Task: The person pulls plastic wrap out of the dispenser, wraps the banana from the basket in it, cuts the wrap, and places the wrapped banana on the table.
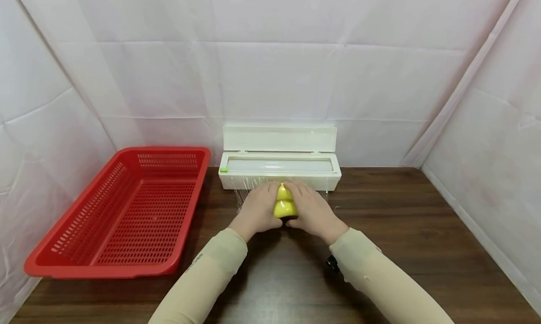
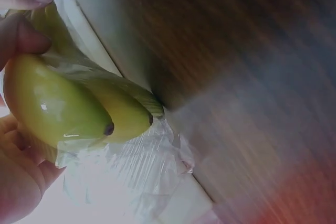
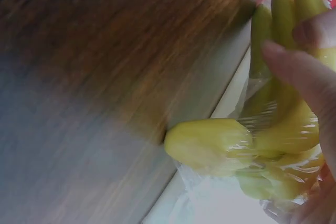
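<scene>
Between both hands is a bunch of yellow-green bananas (image 1: 285,207), gripped from either side in front of the white dispenser box. My left hand (image 1: 260,210) curls round its left side and my right hand (image 1: 312,208) round its right, thumbs toward the body. Clear cling film (image 2: 136,169) lies over the banana tips in the left wrist view and hangs crumpled below them. In the right wrist view, film stretches tight across several bananas (image 3: 286,129), while the thumb presses on the bunch. The hands hide most of the fruit from the head view.
The white cling film box (image 1: 279,182) stands at the back with its lid (image 1: 279,139) raised, a film roll inside and a green slider (image 1: 224,170) at its left. A red perforated basket (image 1: 181,249) sits to the left on the dark wooden table (image 1: 422,230). White cloth walls surround it.
</scene>
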`<state>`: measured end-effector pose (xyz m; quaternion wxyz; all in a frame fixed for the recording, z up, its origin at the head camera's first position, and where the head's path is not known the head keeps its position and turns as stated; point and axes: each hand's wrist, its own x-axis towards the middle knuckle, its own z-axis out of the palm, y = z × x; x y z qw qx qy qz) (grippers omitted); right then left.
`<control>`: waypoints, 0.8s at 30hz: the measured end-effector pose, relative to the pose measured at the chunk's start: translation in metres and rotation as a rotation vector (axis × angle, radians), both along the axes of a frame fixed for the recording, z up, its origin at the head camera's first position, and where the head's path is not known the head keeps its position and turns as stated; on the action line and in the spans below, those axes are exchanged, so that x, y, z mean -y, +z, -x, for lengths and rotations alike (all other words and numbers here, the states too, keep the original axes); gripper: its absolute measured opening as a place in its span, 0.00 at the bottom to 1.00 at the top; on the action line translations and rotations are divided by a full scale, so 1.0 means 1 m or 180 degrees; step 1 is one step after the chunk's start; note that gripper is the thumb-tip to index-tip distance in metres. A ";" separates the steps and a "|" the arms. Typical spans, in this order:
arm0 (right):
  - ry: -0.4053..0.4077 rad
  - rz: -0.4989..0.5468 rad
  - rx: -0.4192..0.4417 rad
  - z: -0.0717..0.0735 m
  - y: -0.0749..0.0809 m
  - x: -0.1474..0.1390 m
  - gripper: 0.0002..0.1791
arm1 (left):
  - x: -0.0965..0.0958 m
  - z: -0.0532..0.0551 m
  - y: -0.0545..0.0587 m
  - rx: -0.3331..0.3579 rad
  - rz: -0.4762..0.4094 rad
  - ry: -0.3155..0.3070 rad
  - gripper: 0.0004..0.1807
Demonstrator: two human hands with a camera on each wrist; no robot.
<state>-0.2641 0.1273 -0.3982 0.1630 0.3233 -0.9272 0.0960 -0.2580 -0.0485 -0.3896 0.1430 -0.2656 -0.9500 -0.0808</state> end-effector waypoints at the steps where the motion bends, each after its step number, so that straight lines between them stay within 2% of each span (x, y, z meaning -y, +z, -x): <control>1: -0.0019 0.0013 0.0013 0.001 0.000 0.000 0.52 | 0.000 0.001 0.001 0.0042 -0.0014 -0.0002 0.47; 7: -0.0123 0.0159 0.0089 0.003 0.000 0.002 0.45 | 0.002 0.007 0.003 0.0338 -0.0127 -0.0025 0.46; 13: -0.0110 0.0122 0.0292 0.004 0.008 0.000 0.42 | 0.002 0.010 0.007 0.0603 -0.0211 0.0024 0.46; 20: -0.0003 0.0187 0.0396 0.006 0.010 -0.004 0.39 | 0.001 0.009 0.008 0.0706 -0.0253 0.0049 0.46; 24: -0.0017 0.0175 0.0563 0.005 0.012 -0.004 0.39 | 0.001 0.008 0.008 0.0839 -0.0246 0.0041 0.46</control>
